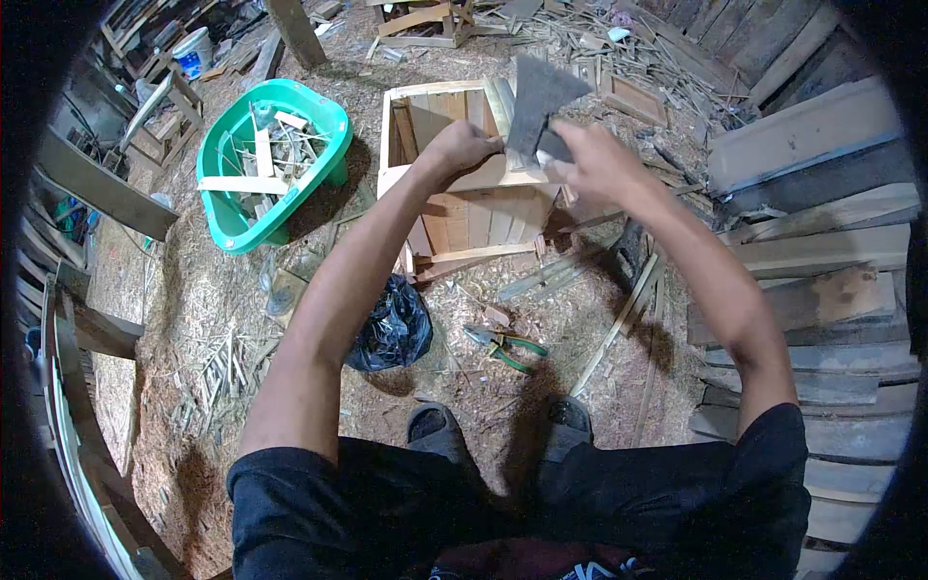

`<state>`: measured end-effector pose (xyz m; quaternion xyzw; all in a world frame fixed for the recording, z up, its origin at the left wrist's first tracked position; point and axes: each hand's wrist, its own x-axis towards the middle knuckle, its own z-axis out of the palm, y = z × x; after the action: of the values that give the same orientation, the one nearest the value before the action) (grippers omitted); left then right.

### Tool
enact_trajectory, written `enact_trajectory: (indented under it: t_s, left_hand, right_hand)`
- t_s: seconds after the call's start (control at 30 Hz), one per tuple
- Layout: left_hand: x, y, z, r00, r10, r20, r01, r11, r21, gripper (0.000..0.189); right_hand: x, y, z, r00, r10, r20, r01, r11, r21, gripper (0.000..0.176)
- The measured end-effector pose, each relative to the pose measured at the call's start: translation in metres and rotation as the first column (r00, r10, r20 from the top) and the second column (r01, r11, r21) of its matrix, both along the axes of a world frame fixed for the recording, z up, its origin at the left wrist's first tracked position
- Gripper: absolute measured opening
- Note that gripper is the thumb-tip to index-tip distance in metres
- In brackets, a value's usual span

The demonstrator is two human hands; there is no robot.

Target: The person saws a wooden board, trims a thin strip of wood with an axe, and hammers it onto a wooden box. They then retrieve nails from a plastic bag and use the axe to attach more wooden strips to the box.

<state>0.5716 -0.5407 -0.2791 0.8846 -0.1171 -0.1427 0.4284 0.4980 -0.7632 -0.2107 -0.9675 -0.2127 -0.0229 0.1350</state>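
A wooden box frame [483,220] with plank sides stands on the floor in front of me. My right hand [592,162] is closed around a hatchet [544,104] over the box's near right corner, its broad dark blade pointing up and away. Beside it, at the box's near top rail, my left hand [462,153] is closed with the fingers pinched together. Whatever it may grip is too small or hidden to make out. A pale wooden strip [500,104] lies along the box's right side, partly behind the hatchet.
Green-handled pliers [507,348] and a black plastic bag [392,327] lie on the shavings-covered floor near my feet. To the left is a green plastic tub [338,126] of wood scraps. Stacked boards [812,329] line the right side.
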Motion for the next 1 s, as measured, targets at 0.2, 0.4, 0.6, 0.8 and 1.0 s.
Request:
enact_trajectory:
  t_s: [0.2,0.4,0.6,0.8,1.0]
  left_hand:
    - [0.007,0.000,-0.008,0.999,-0.006,-0.045,0.005,1.000,-0.022,0.047]
    - [0.003,-0.002,-0.004,0.996,0.030,-0.085,-0.033,0.999,-0.026,0.046]
    - [-0.002,-0.003,0.004,0.999,-0.005,0.042,0.000,0.993,0.114,0.050]
    - [0.010,-0.001,-0.018,0.972,-0.090,0.218,0.061,0.989,0.135,0.054]
    - [0.005,-0.006,-0.025,0.940,-0.096,0.329,0.003,0.962,0.274,0.060]
  right_hand:
    - [0.015,0.003,0.058,0.889,-0.119,0.443,-0.065,0.924,0.377,0.036]
    - [0.014,0.006,0.030,0.932,-0.042,0.361,-0.091,0.935,0.343,0.037]
    - [-0.001,0.003,0.007,0.998,0.063,0.024,-0.063,0.998,0.014,0.042]
    - [0.004,0.003,0.047,0.873,-0.181,0.453,0.002,0.930,0.368,0.051]
    - [-0.009,-0.014,0.000,0.986,0.048,0.163,-0.096,0.948,0.303,0.054]
